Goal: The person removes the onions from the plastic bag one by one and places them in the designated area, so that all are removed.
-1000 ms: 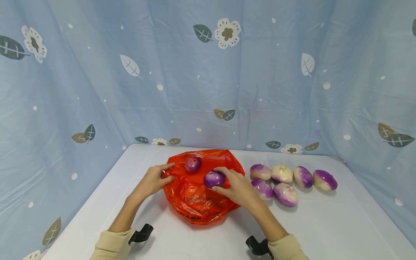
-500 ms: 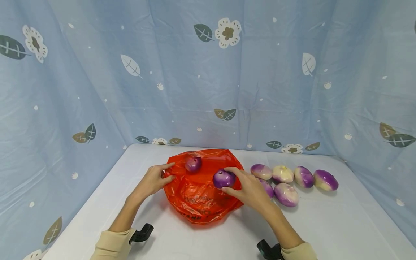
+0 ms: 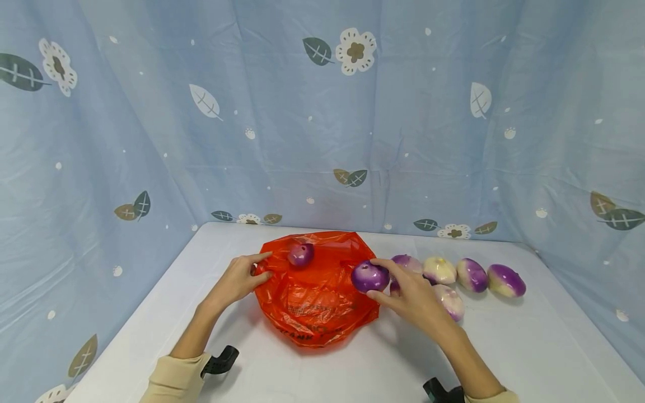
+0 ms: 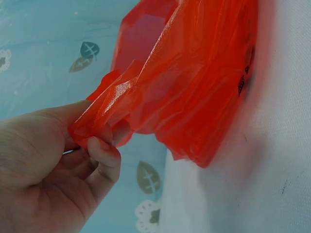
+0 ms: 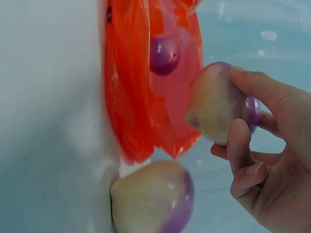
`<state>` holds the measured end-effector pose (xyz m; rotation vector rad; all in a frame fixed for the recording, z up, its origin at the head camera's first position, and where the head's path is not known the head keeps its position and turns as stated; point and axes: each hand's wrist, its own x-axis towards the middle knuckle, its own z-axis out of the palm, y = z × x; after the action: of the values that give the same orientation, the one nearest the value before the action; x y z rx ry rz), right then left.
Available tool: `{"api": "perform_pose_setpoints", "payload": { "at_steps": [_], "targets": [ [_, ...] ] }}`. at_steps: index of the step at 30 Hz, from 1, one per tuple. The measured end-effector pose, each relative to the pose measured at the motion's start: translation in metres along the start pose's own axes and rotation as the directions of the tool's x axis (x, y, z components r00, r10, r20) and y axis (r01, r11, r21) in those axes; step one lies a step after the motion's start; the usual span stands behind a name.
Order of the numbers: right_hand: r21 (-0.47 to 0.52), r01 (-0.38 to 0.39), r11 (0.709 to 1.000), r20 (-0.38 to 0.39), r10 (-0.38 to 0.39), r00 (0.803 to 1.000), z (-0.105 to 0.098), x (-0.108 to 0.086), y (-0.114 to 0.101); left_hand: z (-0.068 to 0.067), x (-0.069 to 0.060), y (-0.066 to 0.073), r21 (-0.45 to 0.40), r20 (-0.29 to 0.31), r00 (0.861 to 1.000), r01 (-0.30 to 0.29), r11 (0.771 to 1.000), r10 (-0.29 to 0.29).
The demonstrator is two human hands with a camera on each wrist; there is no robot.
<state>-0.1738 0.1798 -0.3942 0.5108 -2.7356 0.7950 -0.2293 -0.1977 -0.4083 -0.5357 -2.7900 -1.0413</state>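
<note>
A red plastic bag (image 3: 317, 308) lies with its mouth open on the white table. My left hand (image 3: 241, 282) pinches the bag's left rim; in the left wrist view the thin film (image 4: 112, 107) is folded between thumb and fingers. Inside the bag, toward the back, sits one purple turnip (image 3: 300, 254). My right hand (image 3: 410, 296) grips another purple-and-cream turnip (image 3: 369, 277) between thumb and fingers, over the bag's right edge. The right wrist view shows the held turnip (image 5: 214, 104) lifted off the table, with a loose turnip (image 5: 153, 199) standing near the bag.
Right of the bag several turnips (image 3: 472, 275) lie on the white table (image 3: 514, 347), some partly hidden behind my right hand. A blue patterned curtain (image 3: 282, 129) hangs around the back and sides. Black wrist-worn devices (image 3: 220, 361) jut from both wrists.
My right hand has moved right with the turnip in its grip, from over the middle of the bag to its right edge. My left hand has stayed at the bag's rim.
</note>
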Motion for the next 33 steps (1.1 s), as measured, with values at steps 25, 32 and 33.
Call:
{"api": "perform_pose_setpoints", "payload": {
  "at_steps": [25,32,33],
  "targets": [
    [0.013,-0.018,1.0,-0.086,0.019,0.996,-0.057,-0.024,0.062,0.0,-0.001,-0.001,0.0,0.004,1.0,0.016,1.0,-0.016],
    [0.018,-0.089,0.996,-0.052,0.089,0.995,-0.077,-0.032,0.08,0.0,0.0,-0.001,-0.002,0.0,1.0,0.006,1.0,-0.006],
    [0.021,-0.101,0.995,-0.048,0.102,0.994,-0.079,-0.034,0.082,0.0,0.0,-0.001,-0.003,0.001,1.0,0.006,1.0,-0.006]
  ]
}}
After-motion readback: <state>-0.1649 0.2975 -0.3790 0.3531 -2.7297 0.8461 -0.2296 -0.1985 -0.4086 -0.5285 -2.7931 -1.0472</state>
